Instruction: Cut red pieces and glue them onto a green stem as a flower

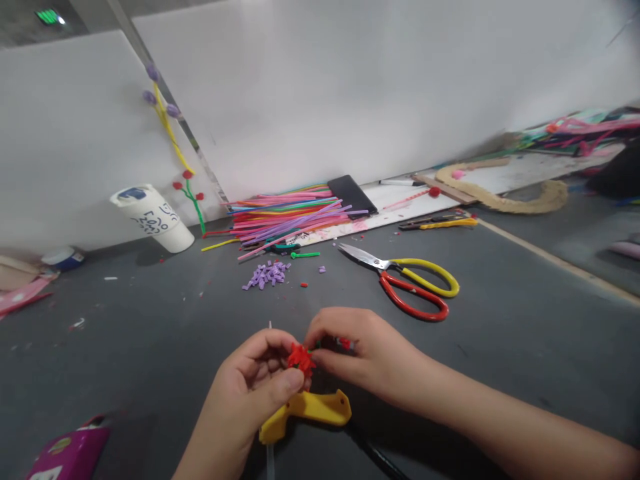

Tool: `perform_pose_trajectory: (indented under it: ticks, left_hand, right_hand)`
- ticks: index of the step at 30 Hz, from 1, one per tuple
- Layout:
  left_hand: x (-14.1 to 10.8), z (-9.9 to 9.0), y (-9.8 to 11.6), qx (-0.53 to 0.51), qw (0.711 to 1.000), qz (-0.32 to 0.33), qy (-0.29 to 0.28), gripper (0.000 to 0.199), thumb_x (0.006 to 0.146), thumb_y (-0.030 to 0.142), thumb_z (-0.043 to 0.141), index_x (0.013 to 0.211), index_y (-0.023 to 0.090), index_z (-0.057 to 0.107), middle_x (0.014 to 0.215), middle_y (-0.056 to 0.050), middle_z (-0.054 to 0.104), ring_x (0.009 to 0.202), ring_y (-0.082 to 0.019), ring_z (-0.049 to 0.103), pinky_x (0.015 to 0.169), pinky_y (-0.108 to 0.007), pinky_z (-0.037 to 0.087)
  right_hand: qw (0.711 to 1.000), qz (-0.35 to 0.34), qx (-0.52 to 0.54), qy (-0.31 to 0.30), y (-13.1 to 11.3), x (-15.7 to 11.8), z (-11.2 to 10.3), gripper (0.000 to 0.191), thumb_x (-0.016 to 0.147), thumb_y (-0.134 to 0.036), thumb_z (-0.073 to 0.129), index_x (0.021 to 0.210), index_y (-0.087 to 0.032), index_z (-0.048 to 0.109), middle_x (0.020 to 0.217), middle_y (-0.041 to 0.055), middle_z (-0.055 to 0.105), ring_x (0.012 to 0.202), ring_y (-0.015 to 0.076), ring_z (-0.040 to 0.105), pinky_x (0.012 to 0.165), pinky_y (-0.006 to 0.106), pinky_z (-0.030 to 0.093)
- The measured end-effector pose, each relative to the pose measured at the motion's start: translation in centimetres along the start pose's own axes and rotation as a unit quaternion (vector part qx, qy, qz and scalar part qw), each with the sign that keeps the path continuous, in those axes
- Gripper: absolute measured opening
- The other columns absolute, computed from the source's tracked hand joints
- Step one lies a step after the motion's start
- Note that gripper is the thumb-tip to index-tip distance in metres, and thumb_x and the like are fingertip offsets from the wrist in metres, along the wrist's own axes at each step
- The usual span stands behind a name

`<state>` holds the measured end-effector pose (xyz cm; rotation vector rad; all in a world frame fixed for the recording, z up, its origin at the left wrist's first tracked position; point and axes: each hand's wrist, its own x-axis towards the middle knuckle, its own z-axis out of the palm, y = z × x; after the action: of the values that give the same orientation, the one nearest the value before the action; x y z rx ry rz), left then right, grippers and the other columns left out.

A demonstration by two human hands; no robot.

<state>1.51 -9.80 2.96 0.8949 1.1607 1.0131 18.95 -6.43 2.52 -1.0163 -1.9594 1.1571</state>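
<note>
Between the thumb and fingers of my left hand (263,373) is a small red spiky flower (301,360). My right hand (360,343) pinches at the flower's right side, where a bit of green shows at the fingertips; exactly what it grips is partly hidden. Some small red pieces show behind its fingers. Just under both hands lies a yellow hot glue gun (320,408), with a clear glue stick (271,460) and a dark cord. Farther forward are cut purple pieces (267,275) in a pile and a short green piece (306,255).
Scissors (395,273) with red and yellow handles lie ahead on the right. Colourful pipe cleaners (290,213) are heaped by the wall, beside a black phone (353,195). A white cup (155,220) stands left. Cutters (440,222) and a cardboard curve (515,200) lie farther right.
</note>
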Motion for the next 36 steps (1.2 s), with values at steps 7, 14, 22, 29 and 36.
perform_pose_trajectory:
  ticks: [7, 14, 22, 29, 36]
  left_hand:
    - [0.8, -1.2, 0.3, 0.066, 0.994, 0.081, 0.019, 0.026, 0.071, 0.039, 0.073, 0.086, 0.018, 0.070, 0.074, -0.003, 0.071, 0.063, -0.014, 0.064, 0.061, -0.023, 0.050]
    - [1.6, -1.7, 0.3, 0.139, 0.989, 0.045, 0.035, 0.022, 0.070, 0.033, 0.074, 0.063, 0.016, 0.061, 0.049, 0.001, 0.064, 0.042, -0.010, 0.055, 0.043, -0.019, 0.043]
    - [0.0, -0.8, 0.5, 0.209, 0.968, 0.124, 0.059, 0.029, 0.082, 0.035, 0.059, 0.058, 0.019, 0.064, 0.049, 0.001, 0.058, 0.042, -0.011, 0.050, 0.040, -0.020, 0.038]
    - [0.4, -0.7, 0.2, 0.110, 0.980, 0.163, 0.006, 0.017, 0.070, 0.019, 0.069, 0.084, 0.024, 0.075, 0.085, -0.002, 0.063, 0.071, -0.015, 0.056, 0.060, -0.022, 0.045]
    - [0.2, -0.6, -0.4, 0.098, 0.982, 0.155, 0.031, 0.036, 0.069, 0.019, 0.072, 0.103, 0.030, 0.070, 0.099, -0.003, 0.066, 0.075, -0.015, 0.057, 0.064, -0.024, 0.048]
  right_hand:
    - [0.999, -0.012, 0.030, 0.038, 0.6, 0.3, 0.0, 0.012, 0.079, -0.008, 0.056, 0.077, -0.017, 0.064, 0.076, -0.0016, 0.062, 0.072, 0.0117, 0.057, 0.069, 0.023, 0.044]
    - [0.997, -0.032, 0.060, 0.039, 0.5, 0.2, -0.1, 0.013, 0.078, -0.009, 0.054, 0.076, -0.017, 0.063, 0.078, -0.0004, 0.063, 0.074, 0.0125, 0.057, 0.072, 0.025, 0.045]
    - [0.988, 0.030, 0.149, 0.010, 0.0, 0.0, 0.2, 0.007, 0.079, -0.016, 0.057, 0.078, -0.016, 0.064, 0.076, -0.0010, 0.062, 0.072, 0.0121, 0.056, 0.069, 0.024, 0.045]
    - [0.929, 0.125, 0.339, -0.084, 0.0, -0.2, 0.5, 0.020, 0.080, -0.034, 0.065, 0.082, -0.016, 0.059, 0.072, -0.0022, 0.061, 0.057, 0.0067, 0.051, 0.058, 0.020, 0.043]
    - [0.842, 0.181, 0.489, -0.141, 0.4, -0.3, 1.2, 0.021, 0.080, -0.032, 0.065, 0.083, -0.013, 0.057, 0.059, 0.0011, 0.066, 0.039, 0.0042, 0.052, 0.041, 0.013, 0.038]
